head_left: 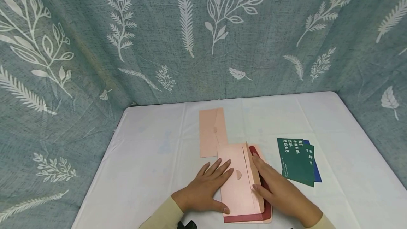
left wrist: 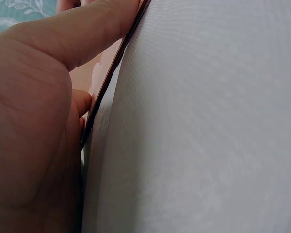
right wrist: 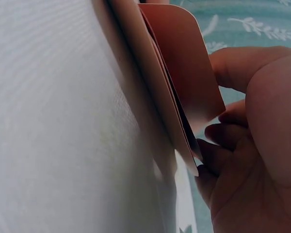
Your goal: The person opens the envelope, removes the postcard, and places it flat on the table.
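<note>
A pale pink envelope [head_left: 233, 186] with a small half-round mark lies on top of a dark red envelope [head_left: 243, 218], and further pink paper shows beneath them. Its long flap [head_left: 252, 172] stands partly raised on the right side. My left hand [head_left: 206, 188] rests on the envelope's left edge with fingers spread and thumb near the bottom corner. On the other side, my right hand [head_left: 279, 190] touches the flap with thumb and fingertips. In the right wrist view the thumb meets the edge of the raised flap [right wrist: 179, 58]; the other fingertips are beside the stack's edge.
Behind the stack lies another pink envelope [head_left: 210, 133]. Green cards [head_left: 295, 162] with white writing overlap a blue card [head_left: 318, 174] to the right. All lie on a white-covered table [head_left: 149, 140], with a leaf-patterned curtain [head_left: 178, 38] behind.
</note>
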### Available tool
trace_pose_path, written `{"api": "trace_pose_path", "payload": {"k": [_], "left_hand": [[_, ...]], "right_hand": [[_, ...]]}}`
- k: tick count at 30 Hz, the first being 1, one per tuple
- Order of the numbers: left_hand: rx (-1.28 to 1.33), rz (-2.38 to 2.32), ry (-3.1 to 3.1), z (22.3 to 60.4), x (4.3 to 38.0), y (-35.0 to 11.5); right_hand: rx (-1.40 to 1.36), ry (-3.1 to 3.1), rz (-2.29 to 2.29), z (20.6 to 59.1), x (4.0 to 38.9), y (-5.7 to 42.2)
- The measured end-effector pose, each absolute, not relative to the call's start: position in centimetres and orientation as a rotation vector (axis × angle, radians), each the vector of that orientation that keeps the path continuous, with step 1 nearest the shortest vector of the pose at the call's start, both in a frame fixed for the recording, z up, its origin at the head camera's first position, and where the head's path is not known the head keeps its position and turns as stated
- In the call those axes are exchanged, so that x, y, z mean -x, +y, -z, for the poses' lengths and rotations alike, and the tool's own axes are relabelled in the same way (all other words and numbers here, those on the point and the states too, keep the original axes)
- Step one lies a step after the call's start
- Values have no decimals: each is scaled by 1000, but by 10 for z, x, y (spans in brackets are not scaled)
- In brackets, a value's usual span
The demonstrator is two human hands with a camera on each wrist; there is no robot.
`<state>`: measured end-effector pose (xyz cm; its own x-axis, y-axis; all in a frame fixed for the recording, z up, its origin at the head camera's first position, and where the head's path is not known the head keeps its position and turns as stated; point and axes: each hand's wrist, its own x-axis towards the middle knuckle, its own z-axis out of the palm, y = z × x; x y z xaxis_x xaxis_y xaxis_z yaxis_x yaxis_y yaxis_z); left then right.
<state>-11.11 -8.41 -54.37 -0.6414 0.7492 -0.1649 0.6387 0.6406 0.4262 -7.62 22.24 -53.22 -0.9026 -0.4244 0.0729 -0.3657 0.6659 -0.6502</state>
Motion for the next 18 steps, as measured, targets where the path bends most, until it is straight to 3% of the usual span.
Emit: {"api": "trace_pose_path", "payload": {"k": [18], "left_hand": [[-1110, -489, 2527, 541, 111, -84]], "right_hand": [[700, 2918, 891, 534, 78, 231]]}}
